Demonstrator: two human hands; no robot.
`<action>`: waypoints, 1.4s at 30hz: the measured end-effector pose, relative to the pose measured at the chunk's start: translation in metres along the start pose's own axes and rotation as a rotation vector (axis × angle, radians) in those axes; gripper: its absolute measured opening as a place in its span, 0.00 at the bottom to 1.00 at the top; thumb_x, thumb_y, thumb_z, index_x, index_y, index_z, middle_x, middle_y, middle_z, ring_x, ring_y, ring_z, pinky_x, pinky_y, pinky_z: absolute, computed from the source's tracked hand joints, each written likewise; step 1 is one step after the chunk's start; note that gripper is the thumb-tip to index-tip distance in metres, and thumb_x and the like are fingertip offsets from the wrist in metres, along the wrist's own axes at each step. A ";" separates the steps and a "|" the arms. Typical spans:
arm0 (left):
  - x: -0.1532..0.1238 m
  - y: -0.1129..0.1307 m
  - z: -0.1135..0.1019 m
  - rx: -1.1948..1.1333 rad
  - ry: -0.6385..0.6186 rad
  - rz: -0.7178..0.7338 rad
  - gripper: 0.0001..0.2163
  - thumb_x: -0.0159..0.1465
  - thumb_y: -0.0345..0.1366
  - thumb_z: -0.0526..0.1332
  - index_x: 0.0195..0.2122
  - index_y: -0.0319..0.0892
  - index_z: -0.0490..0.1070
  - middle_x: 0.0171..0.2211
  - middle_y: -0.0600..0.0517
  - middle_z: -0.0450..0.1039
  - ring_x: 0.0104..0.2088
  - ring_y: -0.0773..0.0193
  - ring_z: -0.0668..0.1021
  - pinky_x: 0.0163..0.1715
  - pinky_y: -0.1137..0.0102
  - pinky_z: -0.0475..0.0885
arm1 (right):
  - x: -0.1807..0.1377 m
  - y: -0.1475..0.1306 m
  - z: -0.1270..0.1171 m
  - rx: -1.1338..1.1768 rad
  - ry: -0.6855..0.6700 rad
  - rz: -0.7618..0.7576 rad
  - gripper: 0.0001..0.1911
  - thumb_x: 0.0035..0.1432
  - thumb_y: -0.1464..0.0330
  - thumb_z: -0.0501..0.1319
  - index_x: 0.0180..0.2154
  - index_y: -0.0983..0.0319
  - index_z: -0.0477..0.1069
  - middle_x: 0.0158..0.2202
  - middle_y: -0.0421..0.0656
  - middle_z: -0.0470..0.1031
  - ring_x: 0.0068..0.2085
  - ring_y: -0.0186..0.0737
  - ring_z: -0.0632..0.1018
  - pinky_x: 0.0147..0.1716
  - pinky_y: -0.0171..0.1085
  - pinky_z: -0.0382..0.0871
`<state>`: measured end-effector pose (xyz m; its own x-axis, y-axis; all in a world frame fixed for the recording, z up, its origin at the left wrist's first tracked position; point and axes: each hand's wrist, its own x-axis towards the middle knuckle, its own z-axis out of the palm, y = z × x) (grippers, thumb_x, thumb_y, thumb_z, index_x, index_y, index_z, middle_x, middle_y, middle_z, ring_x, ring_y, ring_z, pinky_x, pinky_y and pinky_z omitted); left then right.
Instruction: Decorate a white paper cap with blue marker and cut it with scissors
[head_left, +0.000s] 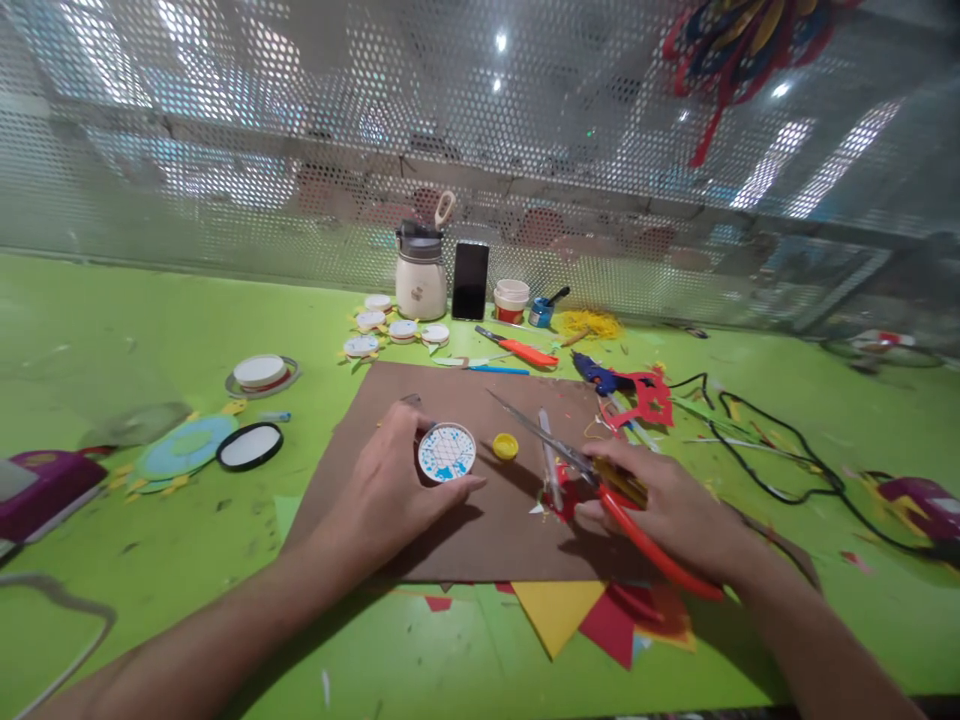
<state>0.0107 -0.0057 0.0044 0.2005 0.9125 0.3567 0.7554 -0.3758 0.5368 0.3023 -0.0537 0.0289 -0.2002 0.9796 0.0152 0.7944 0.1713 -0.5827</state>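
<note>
My left hand (397, 470) grips a small round disc (447, 452), white with blue speckles and a grid of lines, between thumb and fingers. In my right hand (667, 500) are scissors (637, 535) with orange-red handles, their blades pointing up and left over the brown board (337, 450). A dark yellow thing (621, 480) shows at the same hand's fingers; I cannot make out its kind. Between the hands a small yellow cap (505, 446) rests on the board. Red paper scraps (566, 495) and a translucent stick (551, 460) lie below the blades.
Behind the board are an orange utility knife (525, 351), several decorated discs (361, 346), a white jug (420, 285), an upright phone (470, 282) and paint pots (511, 300). Rightward lie a blue glue gun (596, 373) and black cord (780, 490). Coloured paper (559, 610) sticks out at the front.
</note>
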 end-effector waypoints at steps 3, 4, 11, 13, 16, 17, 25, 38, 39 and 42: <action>-0.002 0.000 0.001 0.019 -0.011 0.024 0.22 0.55 0.54 0.68 0.39 0.47 0.61 0.38 0.51 0.68 0.38 0.53 0.75 0.37 0.59 0.72 | -0.001 -0.002 0.002 0.023 0.027 0.016 0.20 0.57 0.56 0.68 0.49 0.54 0.76 0.48 0.44 0.82 0.46 0.51 0.80 0.46 0.47 0.74; -0.003 0.000 0.001 0.030 -0.011 0.042 0.23 0.55 0.55 0.68 0.39 0.47 0.61 0.39 0.51 0.68 0.38 0.52 0.75 0.37 0.58 0.73 | -0.002 -0.002 0.003 0.043 0.040 0.025 0.20 0.56 0.56 0.68 0.49 0.55 0.76 0.47 0.45 0.82 0.46 0.51 0.80 0.45 0.46 0.74; -0.008 -0.003 0.004 0.073 -0.002 0.170 0.23 0.58 0.56 0.66 0.42 0.45 0.62 0.41 0.47 0.69 0.40 0.50 0.76 0.39 0.56 0.73 | -0.001 -0.004 0.006 0.300 0.064 0.065 0.21 0.57 0.57 0.65 0.49 0.59 0.74 0.43 0.48 0.82 0.42 0.50 0.82 0.39 0.44 0.77; -0.008 -0.002 0.004 0.085 -0.005 0.177 0.24 0.59 0.57 0.65 0.42 0.44 0.63 0.41 0.46 0.69 0.39 0.49 0.76 0.39 0.56 0.73 | -0.001 -0.006 0.005 0.342 0.068 0.074 0.20 0.57 0.57 0.65 0.49 0.59 0.73 0.42 0.48 0.82 0.41 0.49 0.82 0.39 0.43 0.78; -0.008 0.000 0.003 0.102 0.007 0.175 0.24 0.58 0.59 0.65 0.40 0.44 0.63 0.39 0.46 0.69 0.38 0.48 0.75 0.39 0.55 0.73 | -0.001 -0.010 0.002 0.392 0.085 0.078 0.18 0.58 0.56 0.65 0.47 0.58 0.73 0.41 0.47 0.81 0.41 0.49 0.82 0.41 0.42 0.77; -0.008 0.000 0.003 0.104 0.015 0.175 0.24 0.58 0.59 0.65 0.40 0.44 0.64 0.39 0.46 0.69 0.38 0.48 0.75 0.38 0.55 0.73 | -0.002 -0.011 0.001 0.424 0.076 0.073 0.17 0.58 0.56 0.65 0.45 0.58 0.73 0.40 0.46 0.81 0.41 0.48 0.81 0.41 0.41 0.77; -0.016 0.000 0.004 0.115 0.106 0.269 0.24 0.58 0.59 0.65 0.39 0.43 0.66 0.36 0.49 0.69 0.31 0.54 0.76 0.31 0.60 0.72 | -0.009 -0.021 0.019 0.956 -0.091 0.046 0.19 0.61 0.60 0.69 0.52 0.56 0.70 0.36 0.39 0.75 0.35 0.38 0.78 0.37 0.37 0.74; -0.023 0.009 0.004 0.061 0.132 0.517 0.21 0.64 0.57 0.63 0.38 0.43 0.63 0.32 0.51 0.69 0.27 0.60 0.74 0.24 0.67 0.68 | 0.018 -0.056 0.041 1.115 -0.130 0.029 0.22 0.54 0.64 0.75 0.49 0.58 0.73 0.38 0.39 0.77 0.38 0.38 0.79 0.43 0.39 0.73; -0.023 0.009 0.004 0.052 0.132 0.530 0.21 0.64 0.56 0.63 0.39 0.43 0.63 0.33 0.51 0.69 0.27 0.60 0.74 0.24 0.67 0.67 | 0.017 -0.059 0.042 1.140 -0.127 0.057 0.23 0.52 0.65 0.76 0.49 0.58 0.73 0.37 0.38 0.77 0.37 0.37 0.78 0.40 0.38 0.73; -0.025 0.008 0.006 0.067 0.129 0.538 0.20 0.64 0.54 0.65 0.41 0.43 0.62 0.33 0.52 0.69 0.26 0.60 0.74 0.24 0.67 0.67 | 0.013 -0.065 0.046 1.276 -0.139 0.149 0.25 0.49 0.67 0.77 0.47 0.58 0.72 0.35 0.36 0.75 0.33 0.35 0.77 0.34 0.36 0.72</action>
<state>0.0157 -0.0300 -0.0052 0.4940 0.5664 0.6596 0.6069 -0.7679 0.2049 0.2214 -0.0567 0.0302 -0.2764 0.9483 -0.1559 -0.2763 -0.2338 -0.9322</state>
